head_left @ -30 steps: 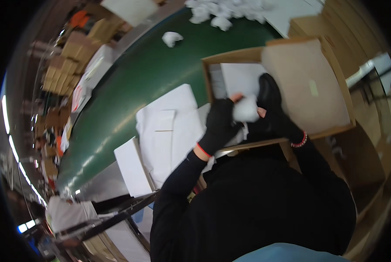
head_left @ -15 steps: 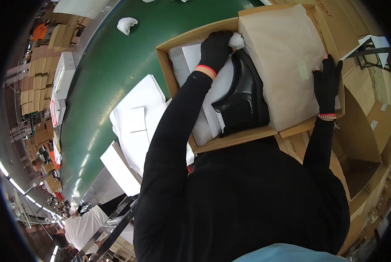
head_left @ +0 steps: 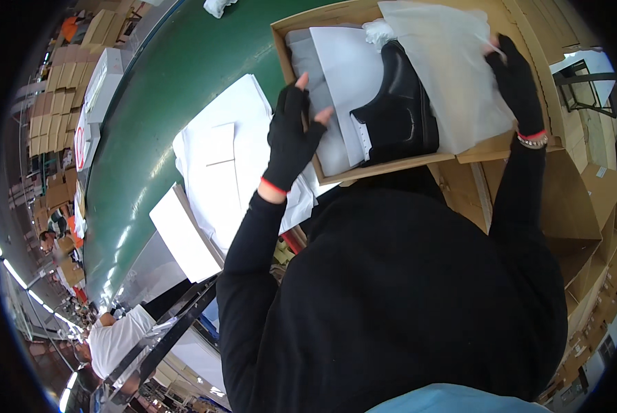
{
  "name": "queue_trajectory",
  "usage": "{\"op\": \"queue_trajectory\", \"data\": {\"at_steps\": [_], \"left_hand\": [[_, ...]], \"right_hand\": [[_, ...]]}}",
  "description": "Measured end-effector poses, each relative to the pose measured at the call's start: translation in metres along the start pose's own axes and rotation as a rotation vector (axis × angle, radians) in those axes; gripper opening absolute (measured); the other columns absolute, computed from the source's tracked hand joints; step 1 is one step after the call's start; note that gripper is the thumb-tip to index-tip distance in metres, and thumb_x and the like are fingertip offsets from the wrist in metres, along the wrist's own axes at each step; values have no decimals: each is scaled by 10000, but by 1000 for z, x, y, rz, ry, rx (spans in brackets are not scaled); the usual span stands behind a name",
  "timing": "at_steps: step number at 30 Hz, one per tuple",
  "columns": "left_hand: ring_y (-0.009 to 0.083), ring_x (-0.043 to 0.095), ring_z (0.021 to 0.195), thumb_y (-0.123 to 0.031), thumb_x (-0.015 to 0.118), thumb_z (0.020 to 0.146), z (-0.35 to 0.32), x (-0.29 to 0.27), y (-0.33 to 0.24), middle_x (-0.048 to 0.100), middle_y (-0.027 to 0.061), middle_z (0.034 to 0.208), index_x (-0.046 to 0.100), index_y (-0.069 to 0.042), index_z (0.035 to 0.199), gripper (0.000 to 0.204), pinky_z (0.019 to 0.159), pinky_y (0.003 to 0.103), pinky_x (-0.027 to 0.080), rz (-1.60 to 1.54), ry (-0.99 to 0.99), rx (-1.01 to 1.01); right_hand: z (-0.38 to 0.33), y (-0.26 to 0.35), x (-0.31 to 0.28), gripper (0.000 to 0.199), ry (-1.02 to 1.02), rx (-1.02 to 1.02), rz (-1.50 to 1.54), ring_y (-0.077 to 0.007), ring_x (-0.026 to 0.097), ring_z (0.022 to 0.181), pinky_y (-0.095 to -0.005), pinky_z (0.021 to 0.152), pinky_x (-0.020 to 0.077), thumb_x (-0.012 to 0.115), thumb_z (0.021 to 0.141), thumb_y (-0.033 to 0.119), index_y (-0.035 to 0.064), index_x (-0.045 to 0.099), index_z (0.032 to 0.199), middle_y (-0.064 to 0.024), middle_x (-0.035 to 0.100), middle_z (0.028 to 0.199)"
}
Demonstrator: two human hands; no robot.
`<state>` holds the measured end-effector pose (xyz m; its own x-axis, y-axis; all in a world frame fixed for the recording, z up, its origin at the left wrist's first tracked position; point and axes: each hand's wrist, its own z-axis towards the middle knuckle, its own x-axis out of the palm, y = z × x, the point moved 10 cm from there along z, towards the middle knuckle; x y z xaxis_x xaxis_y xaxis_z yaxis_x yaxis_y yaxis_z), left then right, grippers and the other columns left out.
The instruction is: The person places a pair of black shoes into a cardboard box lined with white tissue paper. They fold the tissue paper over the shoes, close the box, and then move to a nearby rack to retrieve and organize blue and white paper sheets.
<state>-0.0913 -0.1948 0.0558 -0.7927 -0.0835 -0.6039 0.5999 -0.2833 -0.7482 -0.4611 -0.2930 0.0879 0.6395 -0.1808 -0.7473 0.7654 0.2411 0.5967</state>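
The left hand (head_left: pixel 291 134), in a black glove that leaves the fingertips bare, is above the left wall of an open cardboard box (head_left: pixel 391 170). Its thumb and first finger stand wide apart, and nothing is held between them. The right hand (head_left: pixel 518 86) wears the same kind of glove, and its bare fingertips are at the right edge of a thin pale paper (head_left: pixel 453 79). I cannot tell if these fingers pinch the paper or only touch it (the tips are a little blurred).

The black boot (head_left: pixel 401 103) lies on its side in the box, between the two hands, to the right of the left fingers and apart from them. The thin paper is just beside it, toward the right fingers. A crumpled white wad (head_left: pixel 378 32) sits at the far end of the boot, farther away than the left fingertips. A white sheet (head_left: pixel 349 58) lies in the box between the left fingers and the boot.

To the left of the left fingers, outside the box, a pile of white paper (head_left: pixel 215 155) lies on the green table (head_left: pixel 140 138).
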Motion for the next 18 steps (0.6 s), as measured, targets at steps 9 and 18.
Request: {"op": "queue_trajectory", "data": {"at_steps": [9,18], "left_hand": [[341,516,1137,-89,766,664,-85,-43,-51,477,192,1316,350,-75,1434,875,933,394,427,182,-196,124],[196,593,990,-108,617,704,-84,-11,-47,653,-9,976,683,-176,923,239,997,437,371,531,33,390]], "right_hand": [[-63,261,144,508,1081,30,1370,-140,614,967,-299,716,544,453,986,389,34,444,1349,-67,587,1166],[-83,117,128,422,570,-224,207,-226,545,1146,-345,970,416,659,874,169,74,539,1267,-85,591,1214]]}}
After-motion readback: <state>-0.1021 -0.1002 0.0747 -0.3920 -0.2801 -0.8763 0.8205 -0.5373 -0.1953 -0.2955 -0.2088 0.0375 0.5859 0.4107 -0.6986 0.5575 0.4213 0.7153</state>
